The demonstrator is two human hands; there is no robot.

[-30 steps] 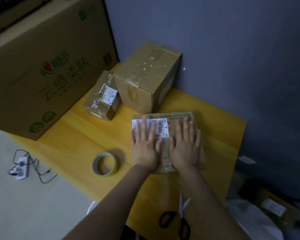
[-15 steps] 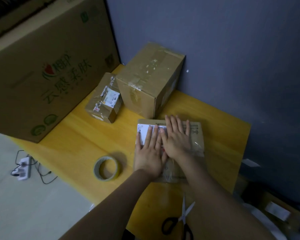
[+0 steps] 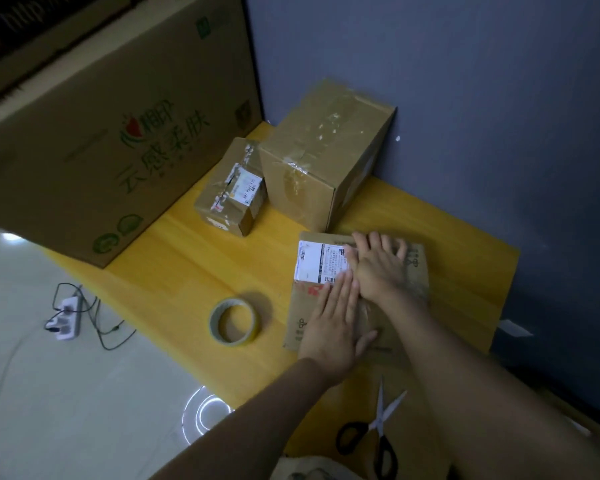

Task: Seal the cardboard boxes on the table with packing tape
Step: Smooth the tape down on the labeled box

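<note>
A flat cardboard box with a white shipping label lies on the yellow table. Clear tape runs along its middle seam. My left hand lies flat, palm down, on the near part of the box. My right hand presses flat on the far part, fingers spread toward the far edge. A roll of packing tape lies flat on the table left of the box. Two more boxes stand behind: a small one and a bigger taped one.
Black-handled scissors lie open near the table's front edge. A very large printed carton stands at the left. A grey wall bounds the back and right. A power strip with cables lies on the pale floor.
My right hand slid forward along the box's seam toward its far edge, while my left hand drew back toward me. More of the white label shows.
</note>
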